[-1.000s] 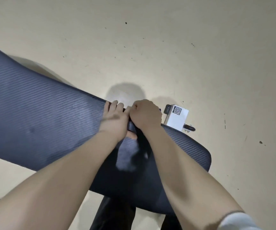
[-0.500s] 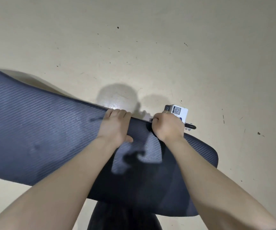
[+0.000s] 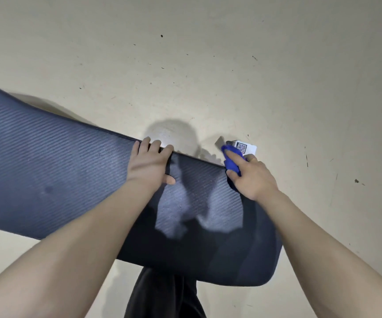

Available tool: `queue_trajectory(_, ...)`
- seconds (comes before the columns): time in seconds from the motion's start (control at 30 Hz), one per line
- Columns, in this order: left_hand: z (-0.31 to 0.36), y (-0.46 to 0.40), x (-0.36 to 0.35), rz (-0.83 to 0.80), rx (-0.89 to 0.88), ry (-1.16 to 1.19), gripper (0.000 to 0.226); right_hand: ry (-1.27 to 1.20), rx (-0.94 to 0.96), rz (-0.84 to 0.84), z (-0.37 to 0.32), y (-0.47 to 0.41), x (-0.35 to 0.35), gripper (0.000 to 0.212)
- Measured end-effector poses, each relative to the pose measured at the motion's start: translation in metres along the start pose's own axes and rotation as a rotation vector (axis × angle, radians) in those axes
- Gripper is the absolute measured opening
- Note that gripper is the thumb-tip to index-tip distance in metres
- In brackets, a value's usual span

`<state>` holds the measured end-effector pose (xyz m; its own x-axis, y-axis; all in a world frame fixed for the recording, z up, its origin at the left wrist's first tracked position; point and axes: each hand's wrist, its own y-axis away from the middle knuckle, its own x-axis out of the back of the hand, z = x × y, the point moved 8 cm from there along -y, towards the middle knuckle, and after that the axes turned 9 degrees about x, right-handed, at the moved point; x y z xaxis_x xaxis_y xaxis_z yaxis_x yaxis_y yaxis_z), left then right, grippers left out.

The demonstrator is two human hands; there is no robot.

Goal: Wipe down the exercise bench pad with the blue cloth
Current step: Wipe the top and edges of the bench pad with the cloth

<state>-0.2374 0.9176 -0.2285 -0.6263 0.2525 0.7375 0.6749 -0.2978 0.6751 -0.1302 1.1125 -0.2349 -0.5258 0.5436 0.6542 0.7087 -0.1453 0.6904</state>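
Beige floor (image 3: pixel 208 65) lies beneath a dark ribbed pad (image 3: pixel 47 175). Right hand (image 3: pixel 252 177) pinches a blue cloth (image 3: pixel 231 160) against the pad's far edge. Left hand (image 3: pixel 150 165) has its fingers curled over that edge nearby. White box (image 3: pixel 246 148) sits just beyond.

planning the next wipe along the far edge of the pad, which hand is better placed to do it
Right. The right hand already holds the blue cloth at the bench pad's far edge. The left hand has no cloth; its fingers hook over that edge, likely steadying it.

Dark ribbed bench pad (image 3: pixel 47 180) over beige floor (image 3: pixel 208 65) — white QR-labelled box (image 3: pixel 246 148) on floor.
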Motion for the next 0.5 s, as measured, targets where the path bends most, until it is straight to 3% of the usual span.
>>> queue_trajectory(0.13, 0.002, -0.001, -0.001, 0.005, -0.002, 0.025, 0.084, -0.037, -0.004, 0.064, -0.003, -0.004, 0.003, 0.048)
queue_trajectory(0.23, -0.001, -0.002, -0.001, 0.044, -0.036, 0.005, 0.082, -0.038, -0.073, 0.016, -0.016, -0.012, -0.001, 0.037)
queue_trajectory(0.4, 0.002, -0.003, 0.009, 0.112, -0.123, -0.074, 0.076, -0.037, -0.065, 0.052, -0.068, -0.031, 0.000, 0.034)
queue_trajectory(0.5, -0.033, -0.018, 0.025, 0.005, -0.150, 0.266, 0.051, -0.080, 0.034, 0.112, -0.134, -0.055, -0.008, 0.036)
